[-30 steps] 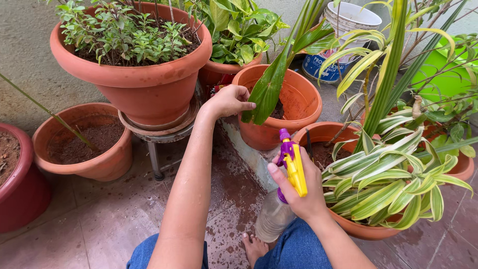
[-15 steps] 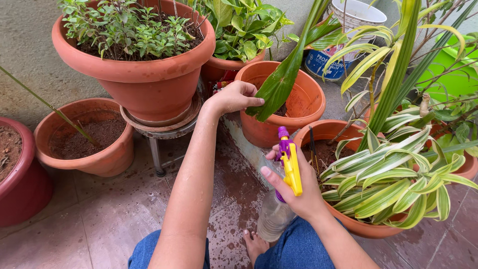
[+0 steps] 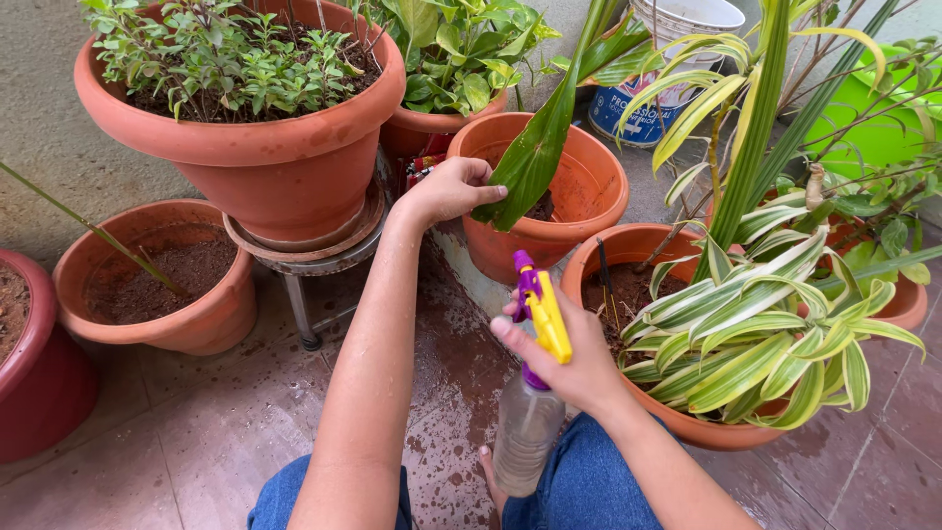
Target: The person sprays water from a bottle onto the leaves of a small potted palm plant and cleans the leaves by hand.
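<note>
1. Left hand [image 3: 446,191]: fingers curled around the tip of a long green leaf [image 3: 535,152], thumb under it, holding the leaf out over the rim of an orange pot [image 3: 545,236].
2. Right hand [image 3: 574,358]: closed around the neck of a spray bottle [image 3: 525,427]; the fingers wrap the yellow and purple trigger head [image 3: 540,314], with the thumb along its left side. The purple nozzle points up and away, toward the held leaf.
3. Bottle: clear plastic body, hanging upright below the right hand, in front of the person's knee and above a bare foot [image 3: 491,476].
4. Striped plant [image 3: 765,344]: green and cream leaves spread from a pot just right of the right hand, touching the wrist area.
5. Large pot [image 3: 285,167]: holds small-leaved herbs and sits on a metal stand [image 3: 304,270], left of the left hand.
6. Soil pot [image 3: 162,280]: low on the left, well apart from both hands.
7. Floor [image 3: 196,432]: tiled, wet and speckled with soil near the knees.
</note>
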